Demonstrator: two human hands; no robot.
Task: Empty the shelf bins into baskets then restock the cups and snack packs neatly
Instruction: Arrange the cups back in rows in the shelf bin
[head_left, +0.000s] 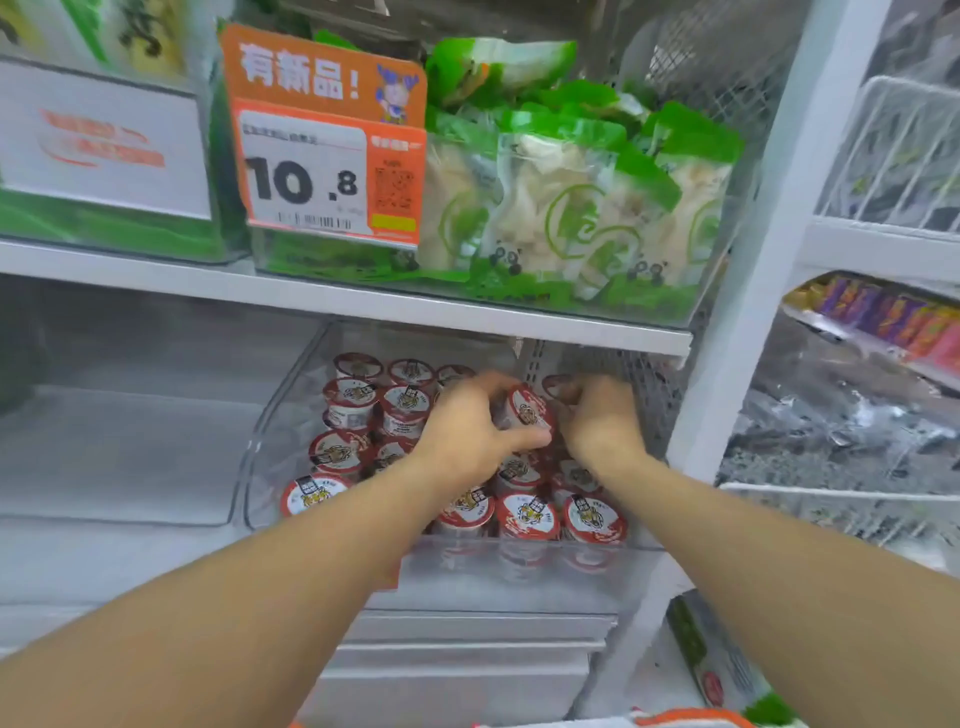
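A clear plastic bin (260, 457) on the lower shelf holds several small cups with red and white tiger lids (527, 517). Both my hands reach deep into it. My left hand (467, 431) curls round one tilted cup (529, 410) in the middle of the bin. My right hand (602, 415) is at the bin's back right, fingers curled on another cup (555, 385) that is mostly hidden. On the shelf above, a second clear bin (696, 291) is packed with green and white snack packs (550, 202).
An orange price sign (327, 140) reading 10.8 hangs on the upper bin's front. An empty clear bin (130, 457) stands to the left on the lower shelf. A white upright post (743, 291) and wire racks (893, 156) border the right side. An orange basket rim (685, 719) shows at bottom.
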